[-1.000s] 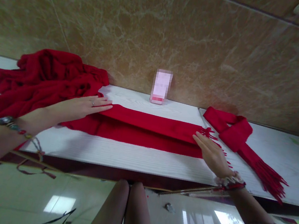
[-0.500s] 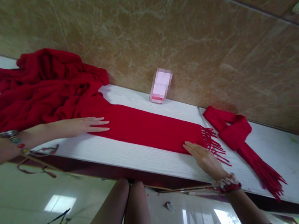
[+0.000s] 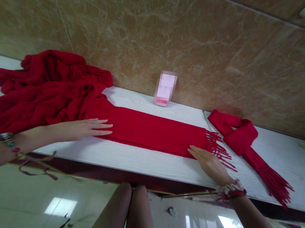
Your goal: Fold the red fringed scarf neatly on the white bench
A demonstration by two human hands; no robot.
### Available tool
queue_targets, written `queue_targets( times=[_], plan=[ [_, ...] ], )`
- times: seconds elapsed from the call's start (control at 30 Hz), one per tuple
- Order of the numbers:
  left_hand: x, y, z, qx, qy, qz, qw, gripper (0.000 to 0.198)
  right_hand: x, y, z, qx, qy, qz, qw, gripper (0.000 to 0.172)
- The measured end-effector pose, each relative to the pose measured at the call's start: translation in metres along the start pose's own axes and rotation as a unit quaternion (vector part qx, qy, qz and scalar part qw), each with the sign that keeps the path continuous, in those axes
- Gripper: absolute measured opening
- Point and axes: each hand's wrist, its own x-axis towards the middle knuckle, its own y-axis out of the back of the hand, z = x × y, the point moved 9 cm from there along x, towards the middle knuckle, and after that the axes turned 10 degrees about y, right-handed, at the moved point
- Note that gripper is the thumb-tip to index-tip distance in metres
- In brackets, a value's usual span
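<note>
A red fringed scarf lies stretched flat across the white tabletop. Its fringe spreads at the right end, while the left part is bunched into a loose, wrinkled heap. Near the heap, my left hand rests flat with fingers extended on the scarf's front edge. My right hand lies on the same edge beside the fringe, its fingers straight and close together. Neither hand grasps the cloth. A second red scarf, looped over itself with fringe toward the front, lies to the right of my right hand.
A pinkish, blurred phone-like object leans upright against the brown marbled wall behind the scarf. The person's knees are below the table's front edge, above a shiny tiled floor.
Both hands stay flat in the same places on the scarf, which lies unchanged. The whole view has shifted very slightly.
</note>
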Motion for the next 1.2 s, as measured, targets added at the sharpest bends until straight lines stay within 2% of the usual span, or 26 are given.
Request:
queue_targets(
  times=[0.13, 0.33, 0.4, 0.5, 0.6, 0.7, 0.8, 0.9, 1.0, 1.2],
  plan=[
    [-0.002, -0.011, 0.005, -0.010, -0.001, -0.016, 1.000, 0.065, -0.001, -0.005, 0.001, -0.001, 0.008, -0.001, 1.000, 0.048],
    [-0.006, -0.013, 0.003, -0.020, -0.003, -0.020, 1.000, 0.066, 0.001, 0.000, -0.001, -0.007, 0.013, 0.003, 1.000, 0.046],
    [-0.005, -0.005, 0.004, -0.017, 0.003, -0.020, 1.000, 0.064, 0.003, 0.002, -0.003, -0.017, 0.020, 0.000, 1.000, 0.045],
    [0.008, 0.020, 0.017, -0.016, 0.003, 0.001, 1.000, 0.050, 0.007, 0.005, -0.006, -0.033, 0.027, -0.004, 0.999, 0.044],
    [0.040, 0.050, 0.046, -0.035, -0.015, 0.048, 0.998, 0.039, 0.011, 0.006, -0.008, -0.037, 0.024, -0.008, 0.999, 0.044],
    [0.084, 0.066, 0.083, -0.060, -0.046, 0.085, 0.994, 0.038, 0.013, 0.009, -0.010, -0.039, 0.025, -0.012, 0.999, 0.044],
    [0.122, 0.059, 0.113, -0.074, -0.083, 0.085, 0.990, 0.042, 0.012, 0.012, -0.012, -0.045, 0.025, -0.022, 0.998, 0.044],
    [0.143, 0.042, 0.121, -0.074, -0.077, 0.062, 0.992, 0.045, 0.001, 0.012, -0.006, -0.059, 0.012, -0.035, 0.998, 0.045],
    [0.149, 0.030, 0.117, -0.070, -0.063, 0.052, 0.994, 0.046, -0.019, 0.012, 0.008, -0.083, -0.008, -0.033, 0.996, 0.043],
    [0.148, 0.029, 0.115, -0.070, -0.067, 0.060, 0.993, 0.046, -0.052, 0.016, 0.033, -0.087, -0.091, 0.013, 0.992, 0.036]
  ],
)
